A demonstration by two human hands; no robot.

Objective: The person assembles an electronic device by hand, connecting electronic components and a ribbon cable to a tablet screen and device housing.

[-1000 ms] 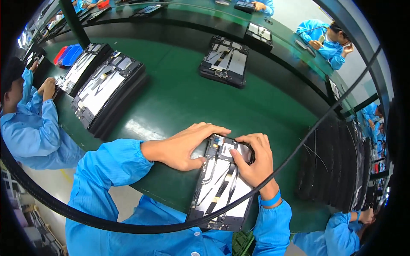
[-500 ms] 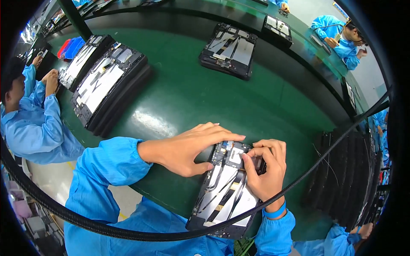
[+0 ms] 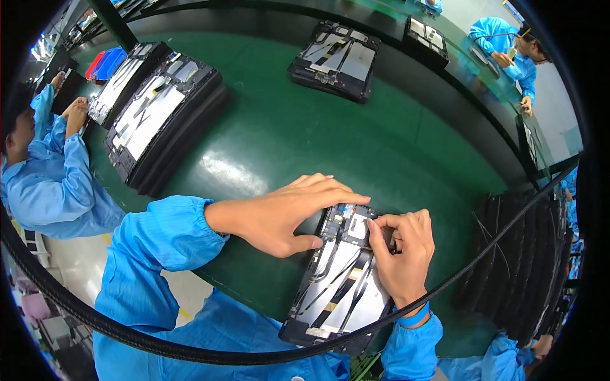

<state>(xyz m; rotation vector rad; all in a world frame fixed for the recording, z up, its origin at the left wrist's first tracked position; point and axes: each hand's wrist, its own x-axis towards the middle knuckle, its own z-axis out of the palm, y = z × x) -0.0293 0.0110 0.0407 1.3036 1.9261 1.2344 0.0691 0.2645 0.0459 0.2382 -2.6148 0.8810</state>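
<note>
We've got an opened tablet at the near edge of the green bench, innards up, its lower end jutting past that edge. Our L hand is spread open, fingers over the tablet's top end, thumb on its L side. Our R hand is part-curled, thumb + index close together by a white-labelled module at the tablet's top; we can't tell if it grips anything. There's a blue wristband on that wrist. A black cable arcs across our view, in front of the tablet's lower end.

At the bench's L side we see a tall stack of opened tablets, a 2nd stack right by it, then red + blue bins nr the far L corner. Far side of bench: another tablet stack. R side: upright black slabs, packed tight. Off the bench's L edge, a co-worker in blue.
</note>
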